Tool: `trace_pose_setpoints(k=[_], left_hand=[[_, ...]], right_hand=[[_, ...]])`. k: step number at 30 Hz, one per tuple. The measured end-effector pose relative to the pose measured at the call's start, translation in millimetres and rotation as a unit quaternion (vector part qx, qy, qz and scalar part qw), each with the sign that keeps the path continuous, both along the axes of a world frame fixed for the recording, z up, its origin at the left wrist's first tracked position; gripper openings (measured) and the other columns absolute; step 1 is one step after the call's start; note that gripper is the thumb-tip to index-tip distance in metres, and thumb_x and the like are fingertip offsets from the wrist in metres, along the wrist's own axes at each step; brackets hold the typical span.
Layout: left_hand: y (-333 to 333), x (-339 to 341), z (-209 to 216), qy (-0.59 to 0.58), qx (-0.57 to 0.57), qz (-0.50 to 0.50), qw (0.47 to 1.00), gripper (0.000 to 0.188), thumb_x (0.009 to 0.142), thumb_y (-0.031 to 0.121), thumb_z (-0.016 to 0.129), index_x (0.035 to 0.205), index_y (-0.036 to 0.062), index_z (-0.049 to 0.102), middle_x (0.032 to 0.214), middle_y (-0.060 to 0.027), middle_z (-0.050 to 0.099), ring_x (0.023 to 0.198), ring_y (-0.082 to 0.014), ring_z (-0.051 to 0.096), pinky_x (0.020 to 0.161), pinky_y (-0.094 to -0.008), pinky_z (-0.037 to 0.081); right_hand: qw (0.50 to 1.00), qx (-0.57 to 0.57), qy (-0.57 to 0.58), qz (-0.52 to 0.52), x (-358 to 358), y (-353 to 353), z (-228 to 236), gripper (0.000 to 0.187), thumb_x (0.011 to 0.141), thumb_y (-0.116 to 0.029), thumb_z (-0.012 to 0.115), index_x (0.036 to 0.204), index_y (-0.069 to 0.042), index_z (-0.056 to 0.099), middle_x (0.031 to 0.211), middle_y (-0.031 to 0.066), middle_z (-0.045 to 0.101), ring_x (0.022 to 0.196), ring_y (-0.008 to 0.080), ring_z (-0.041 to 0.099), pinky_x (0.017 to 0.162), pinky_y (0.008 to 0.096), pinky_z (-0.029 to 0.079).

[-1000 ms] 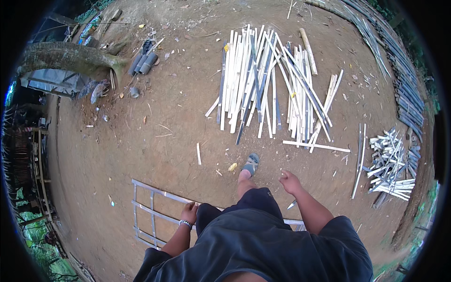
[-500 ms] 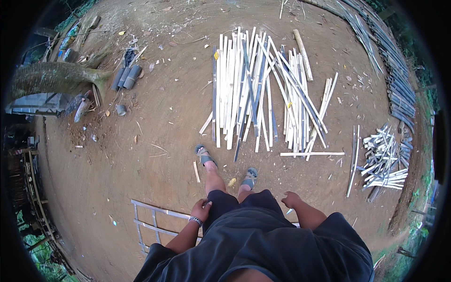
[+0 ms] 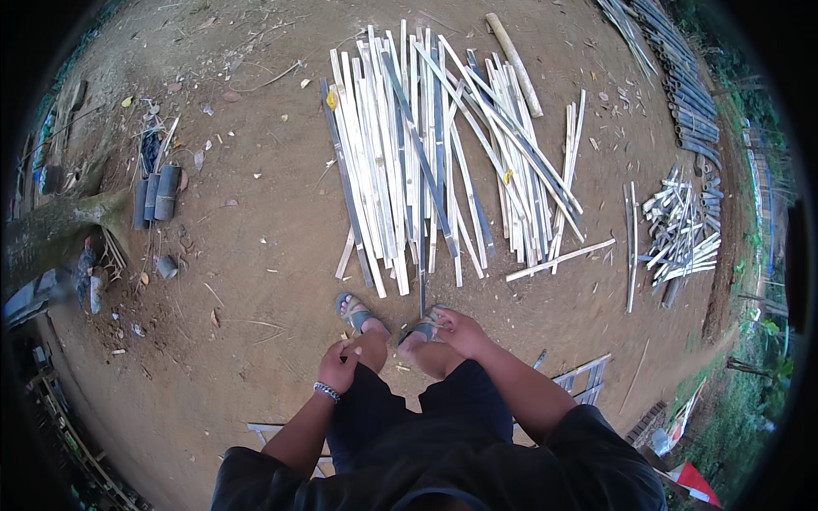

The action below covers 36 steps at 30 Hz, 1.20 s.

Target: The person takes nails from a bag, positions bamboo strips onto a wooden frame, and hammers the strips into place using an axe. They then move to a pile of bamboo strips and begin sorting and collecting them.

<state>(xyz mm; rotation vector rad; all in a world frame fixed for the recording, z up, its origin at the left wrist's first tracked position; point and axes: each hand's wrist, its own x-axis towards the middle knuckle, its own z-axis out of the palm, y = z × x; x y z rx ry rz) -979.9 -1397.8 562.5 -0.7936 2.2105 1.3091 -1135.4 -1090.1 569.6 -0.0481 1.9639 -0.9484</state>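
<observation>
My left hand (image 3: 341, 366) hangs beside my left thigh, loosely bent, with a gap between thumb and fingers and nothing seen in it. Over my right shin, my right hand (image 3: 462, 332) reaches forward, fingers apart, and it too holds nothing visible. A dark strip (image 3: 423, 285) sticks out of the pile toward my right foot; its near end lies close to that hand, and I see no grip on it. Ahead of my feet lies a large pile of pale split bamboo strips (image 3: 371, 162), some dark-sided. A second bundle of strips (image 3: 520, 170) lies to its right.
A single strip (image 3: 561, 260) lies crosswise at the right bundle's near end. Farther right is a heap of short pieces (image 3: 682, 230), with dark poles (image 3: 686, 94) stacked beyond. Dark tubes (image 3: 167, 192) lie left. A slatted frame (image 3: 586, 375) shows behind my right arm.
My right hand has swung forward and inward over my right leg. My left hand stays near my left thigh. The pile appears nearer and tilted, as my view has shifted.
</observation>
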Motion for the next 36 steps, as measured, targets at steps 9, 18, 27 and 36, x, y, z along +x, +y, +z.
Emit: trace_pose_setpoints(k=[9,18,27,36], left_hand=[[21.9,-200.9,-191.1,0.145,0.242,0.193,0.94,0.033,0.101,0.022,0.067,0.125,-0.0016,0.064,0.11,-0.0059,0.07,0.103,-0.0121,0.063,0.094,-0.0281,0.05],[41.1,-219.1,-254.6,0.137,0.227,0.067,0.962,0.039,0.1,0.026,0.068,0.127,-0.002,0.063,0.109,-0.0046,0.069,0.1,-0.0102,0.062,0.09,-0.0267,0.05],[64.9,-196.7,-266.2,0.069,0.304,0.05,0.949,0.034,0.101,0.021,0.067,0.126,-0.0016,0.063,0.114,-0.0053,0.069,0.103,-0.0117,0.063,0.092,-0.0278,0.051],[80.5,-197.3,-273.9,0.003,0.311,0.009,0.95,0.035,0.102,0.024,0.066,0.126,-0.0002,0.064,0.111,-0.0013,0.068,0.101,-0.0082,0.06,0.093,-0.0253,0.047]], right_hand=[[0.986,0.106,0.095,-0.084,-112.0,2.1,-286.6,0.054,0.094,-0.027,0.068,0.142,-0.005,0.056,0.104,0.0166,0.073,0.095,0.029,0.071,0.083,0.0404,0.056],[0.926,0.335,0.16,-0.068,-169.6,20.7,-388.8,0.061,0.089,-0.024,0.067,0.145,-0.011,0.048,0.144,0.0217,0.052,0.13,0.0392,0.054,0.109,0.0483,0.046],[0.907,0.171,0.32,-0.215,-199.7,72.2,-425.5,0.045,0.082,-0.015,0.07,0.125,-0.001,0.06,0.115,0.0249,0.065,0.111,0.0409,0.062,0.1,0.0469,0.048],[0.905,0.238,0.299,-0.188,-219.7,8.9,-431.0,0.048,0.094,-0.029,0.066,0.133,-0.001,0.057,0.119,0.0252,0.063,0.113,0.0426,0.062,0.098,0.0507,0.05]])
